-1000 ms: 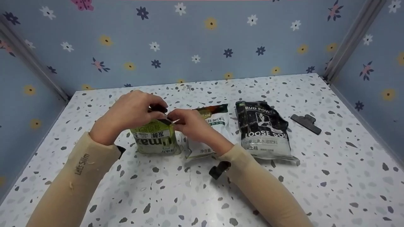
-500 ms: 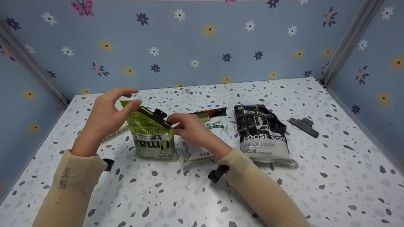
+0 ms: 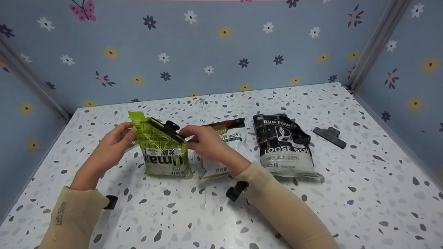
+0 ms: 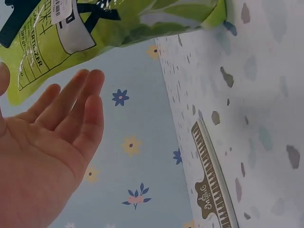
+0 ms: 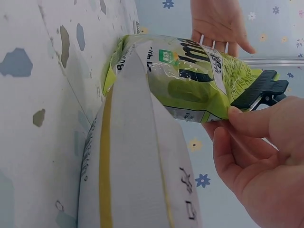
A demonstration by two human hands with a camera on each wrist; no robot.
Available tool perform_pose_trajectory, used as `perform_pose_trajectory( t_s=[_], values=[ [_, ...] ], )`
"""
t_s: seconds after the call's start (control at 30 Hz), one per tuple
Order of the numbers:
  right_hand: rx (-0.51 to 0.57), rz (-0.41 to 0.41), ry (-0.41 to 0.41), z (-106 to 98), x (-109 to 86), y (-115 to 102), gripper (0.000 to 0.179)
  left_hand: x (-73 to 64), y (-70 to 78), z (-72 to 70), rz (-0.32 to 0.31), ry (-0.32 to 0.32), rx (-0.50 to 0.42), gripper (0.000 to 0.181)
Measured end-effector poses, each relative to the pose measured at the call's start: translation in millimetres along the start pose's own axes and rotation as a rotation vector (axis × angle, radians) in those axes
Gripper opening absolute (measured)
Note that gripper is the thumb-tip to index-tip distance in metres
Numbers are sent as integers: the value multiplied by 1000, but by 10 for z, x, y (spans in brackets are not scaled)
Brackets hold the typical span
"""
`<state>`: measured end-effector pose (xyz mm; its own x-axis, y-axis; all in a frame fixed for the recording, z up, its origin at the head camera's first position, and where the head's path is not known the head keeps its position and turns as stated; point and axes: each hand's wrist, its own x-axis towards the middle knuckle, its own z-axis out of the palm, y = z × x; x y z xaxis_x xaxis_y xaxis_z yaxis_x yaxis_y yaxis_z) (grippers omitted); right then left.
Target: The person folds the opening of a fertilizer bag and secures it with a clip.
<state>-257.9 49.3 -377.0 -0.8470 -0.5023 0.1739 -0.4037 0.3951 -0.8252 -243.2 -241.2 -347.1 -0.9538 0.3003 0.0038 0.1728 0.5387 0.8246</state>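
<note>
A green fertilizer bag (image 3: 165, 160) stands upright at the left of the group, a black clip (image 3: 168, 129) fastened slantwise across its top. Its green top left corner sticks up beyond the clip. My right hand (image 3: 207, 143) pinches the bag's upper right edge just beside the clip; the right wrist view shows thumb and fingers at that corner (image 5: 266, 147). My left hand (image 3: 111, 147) is at the bag's upper left side, fingers relaxed and slightly bent. In the left wrist view the palm (image 4: 40, 161) faces the bag with nothing in it.
A white bag (image 3: 221, 152) lies close right of the green one, partly behind my right hand. Further right lie a black and white "Loose Soil" bag (image 3: 285, 145) and a loose black clip (image 3: 330, 136). A ruler-like strip with piano keys (image 4: 211, 178) lies behind my left hand.
My left hand has let go of the clip area and moved left and down to the bag's side, uncovering the clip. My right hand stays at the right corner.
</note>
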Motion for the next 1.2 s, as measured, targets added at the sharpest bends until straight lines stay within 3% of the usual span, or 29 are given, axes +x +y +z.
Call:
perform_pose_trajectory(
  t_s=[0.1, 0.6, 0.9, 1.03, 1.2],
  values=[
    [-13, 6, -4, 7, 3, 7, 38, -7, -33, 75, -21, -28, 15, 77],
    [-83, 25, -21, 66, 1, 13, 36, 16, -116, 199, -9, 104, 88, 57],
    [-145, 99, -77, 92, 13, 11, 48, 25, -186, 217, -22, 111, 139, 51],
    [-144, 106, -82, 89, 4, 25, 54, 43, -202, 220, -42, 100, 124, 59],
    [-112, 113, -101, 101, -25, 52, 61, 48, -222, 209, -93, 62, 107, 81]
  ],
)
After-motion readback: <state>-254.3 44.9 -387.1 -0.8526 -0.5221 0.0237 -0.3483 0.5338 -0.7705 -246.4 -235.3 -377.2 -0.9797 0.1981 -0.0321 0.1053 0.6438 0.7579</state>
